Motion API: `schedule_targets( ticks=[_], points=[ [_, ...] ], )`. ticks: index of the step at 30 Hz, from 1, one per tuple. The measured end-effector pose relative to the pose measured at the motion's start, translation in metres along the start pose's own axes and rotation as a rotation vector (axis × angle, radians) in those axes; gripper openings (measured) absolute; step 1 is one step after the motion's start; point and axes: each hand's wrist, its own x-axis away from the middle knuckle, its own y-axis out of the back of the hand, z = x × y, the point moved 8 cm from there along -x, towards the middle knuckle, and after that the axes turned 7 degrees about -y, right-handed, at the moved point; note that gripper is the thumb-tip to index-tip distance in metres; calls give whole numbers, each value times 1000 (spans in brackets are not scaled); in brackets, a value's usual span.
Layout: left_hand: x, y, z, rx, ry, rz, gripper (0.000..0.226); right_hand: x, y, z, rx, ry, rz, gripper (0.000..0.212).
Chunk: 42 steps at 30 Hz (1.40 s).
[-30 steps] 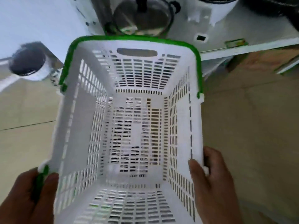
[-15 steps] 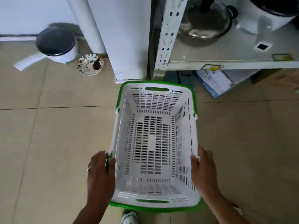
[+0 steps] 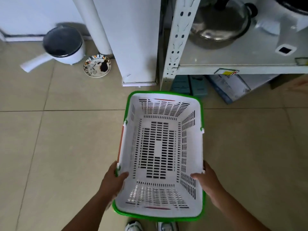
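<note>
A white slotted plastic basket (image 3: 191, 105) with a green rim hangs low over the tiled floor, straight in front of me, and nothing lies inside it. My left hand (image 3: 115, 178) grips its left rim near the near corner, thumb curled over the edge into the basket. My right hand (image 3: 207, 179) grips the right rim opposite, thumb also inside. Both forearms reach in from the bottom of the view.
A white metal shelf rack (image 3: 176, 40) stands just beyond the basket, with a steel pot (image 3: 220, 25) on its shelf and boxes (image 3: 231, 87) beneath. A white cabinet (image 3: 133, 39), a small pedal bin (image 3: 64, 45) and a patterned dish (image 3: 97, 65) are at the back left. My shoes (image 3: 133, 226) show below.
The basket has gone from close under my face down toward the floor. Both hands stayed on its side rims, and the thumbs now hook over the edges.
</note>
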Motion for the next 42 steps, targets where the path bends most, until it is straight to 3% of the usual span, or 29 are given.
schedule_targets(
  ticks=[3, 7, 13, 18, 29, 42],
  points=[
    [1, -7, 14, 36, 70, 53, 57, 9, -4, -21, -60, -36, -22, 71],
    [6, -14, 16, 119, 13, 107, 66, 20, 14, -44, -106, -26, -132, 66],
    [14, 44, 37, 167, -22, -26, 72, 37, -13, -10, -183, 23, -98, 64],
    [-3, 146, 46, 152, -5, -182, 79, 59, -100, 57, -151, 84, -22, 60],
    [-117, 404, 29, 234, -22, -345, 59, 76, -359, 238, -229, 198, 167, 57],
    [-232, 492, -8, 199, -100, -210, 45, 44, -466, 304, -285, 192, 104, 51]
  ],
)
